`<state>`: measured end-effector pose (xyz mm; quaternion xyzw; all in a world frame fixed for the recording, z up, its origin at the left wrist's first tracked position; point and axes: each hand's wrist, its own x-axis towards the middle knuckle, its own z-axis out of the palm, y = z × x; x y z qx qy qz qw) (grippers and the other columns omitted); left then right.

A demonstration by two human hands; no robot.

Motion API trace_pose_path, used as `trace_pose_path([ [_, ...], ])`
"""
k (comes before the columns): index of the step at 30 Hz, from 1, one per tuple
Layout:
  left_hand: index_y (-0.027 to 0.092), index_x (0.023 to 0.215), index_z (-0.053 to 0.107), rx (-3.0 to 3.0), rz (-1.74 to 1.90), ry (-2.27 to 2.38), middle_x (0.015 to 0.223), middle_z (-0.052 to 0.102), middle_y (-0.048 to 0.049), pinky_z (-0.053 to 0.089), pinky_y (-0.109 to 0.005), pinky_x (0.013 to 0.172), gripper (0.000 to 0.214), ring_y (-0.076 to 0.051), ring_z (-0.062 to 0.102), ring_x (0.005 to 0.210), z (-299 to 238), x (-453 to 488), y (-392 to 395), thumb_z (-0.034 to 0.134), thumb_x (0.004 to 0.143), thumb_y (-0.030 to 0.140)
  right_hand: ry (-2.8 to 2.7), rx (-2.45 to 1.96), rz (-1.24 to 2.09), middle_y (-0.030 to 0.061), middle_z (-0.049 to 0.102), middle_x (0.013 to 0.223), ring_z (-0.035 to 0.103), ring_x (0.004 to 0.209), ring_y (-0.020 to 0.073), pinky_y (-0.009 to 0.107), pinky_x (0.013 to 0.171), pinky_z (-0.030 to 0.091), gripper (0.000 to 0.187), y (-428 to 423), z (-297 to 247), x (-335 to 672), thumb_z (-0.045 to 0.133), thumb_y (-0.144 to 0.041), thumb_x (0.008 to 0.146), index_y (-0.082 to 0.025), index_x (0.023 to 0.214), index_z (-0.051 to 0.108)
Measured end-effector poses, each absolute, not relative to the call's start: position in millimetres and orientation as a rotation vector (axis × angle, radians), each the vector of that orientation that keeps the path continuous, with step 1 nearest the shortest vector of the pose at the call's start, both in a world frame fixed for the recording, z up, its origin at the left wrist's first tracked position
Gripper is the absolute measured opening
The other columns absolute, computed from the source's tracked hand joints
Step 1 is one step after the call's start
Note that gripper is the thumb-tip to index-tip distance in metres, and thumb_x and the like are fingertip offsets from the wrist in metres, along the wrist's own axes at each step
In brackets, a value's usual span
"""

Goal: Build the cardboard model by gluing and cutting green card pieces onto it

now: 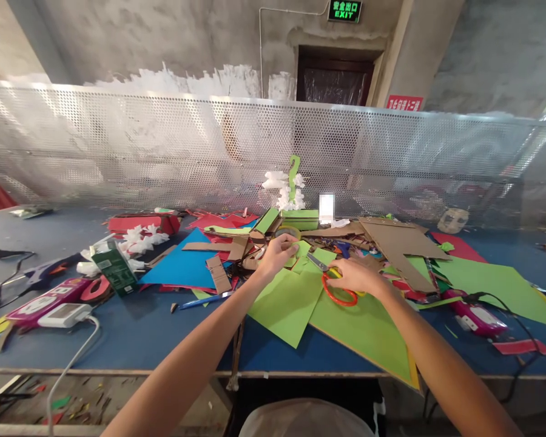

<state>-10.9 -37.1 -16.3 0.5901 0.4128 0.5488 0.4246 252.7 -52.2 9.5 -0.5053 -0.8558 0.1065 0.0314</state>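
Observation:
My left hand (277,254) is closed in a pinch on a small piece of light green paper (303,249). My right hand (355,276) grips a pair of scissors (340,298) with orange and yellow handles, and its blades point left toward that piece. Below both hands lie a light green paper sheet (287,306) and a larger green sheet (368,331) with a yellow edge. Just beyond my left hand, a roll of tape (287,232) is partly covered by the fingers.
Cardboard pieces (394,240), a blue sheet (182,264) and paper scraps cover the middle of the table. On the left are a green box (113,267) and a purple power strip (50,302); another purple power strip (477,315) lies right. A perforated metal screen (164,152) stands behind.

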Motion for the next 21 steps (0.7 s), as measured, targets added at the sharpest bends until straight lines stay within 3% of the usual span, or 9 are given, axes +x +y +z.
trace_pose_path([
  [7, 0.017, 0.084, 0.068, 1.534, 1.355, 1.002, 0.078, 0.063, -0.0002, 0.044, -0.025, 0.063, 0.038, -0.012, 0.056, 0.067, -17.8, -4.3, -40.7, 0.082, 0.07, 0.049, -2.502, -1.471, 0.485, 0.0096, 0.081, 0.081, 0.071, 0.063, 0.0254, 0.03, 0.059, 0.043, 0.045, -55.3, 14.7, 256.5, 0.066, -0.058, 0.095, -0.022, 0.117, 0.082],
  [14, 0.017, 0.089, 0.065, 1.589, 1.226, 0.971, 0.068, 0.06, 0.0024, 0.035, -0.023, 0.057, 0.047, -0.01, 0.048, 0.059, -22.0, 4.5, -46.6, 0.085, 0.072, 0.056, -2.115, -1.104, 0.662, 0.0097, 0.082, 0.108, 0.077, 0.097, 0.0272, 0.033, 0.076, 0.06, 0.042, -52.4, 6.6, 238.5, 0.073, -0.048, 0.091, -0.024, 0.125, 0.071],
  [18, 0.017, 0.088, 0.065, 1.679, 1.163, 0.962, 0.067, 0.061, 0.0015, 0.034, -0.024, 0.058, 0.048, -0.011, 0.05, 0.059, -27.5, 9.6, -44.1, 0.085, 0.073, 0.058, -1.93, -0.922, 0.816, 0.0039, 0.074, 0.085, 0.072, 0.077, 0.0214, 0.03, 0.063, 0.061, 0.031, -48.5, -5.3, 225.0, 0.071, -0.042, 0.089, -0.022, 0.113, 0.07],
  [21, 0.017, 0.091, 0.065, 1.746, 1.197, 0.951, 0.075, 0.067, -0.0026, 0.043, -0.025, 0.062, 0.045, -0.014, 0.06, 0.066, -23.8, 4.0, -39.3, 0.079, 0.079, 0.059, -1.865, -0.898, 0.845, 0.0009, 0.068, 0.077, 0.066, 0.065, 0.0181, 0.029, 0.057, 0.059, 0.029, -43.4, -10.3, 224.2, 0.071, -0.042, 0.087, -0.022, 0.107, 0.07],
])
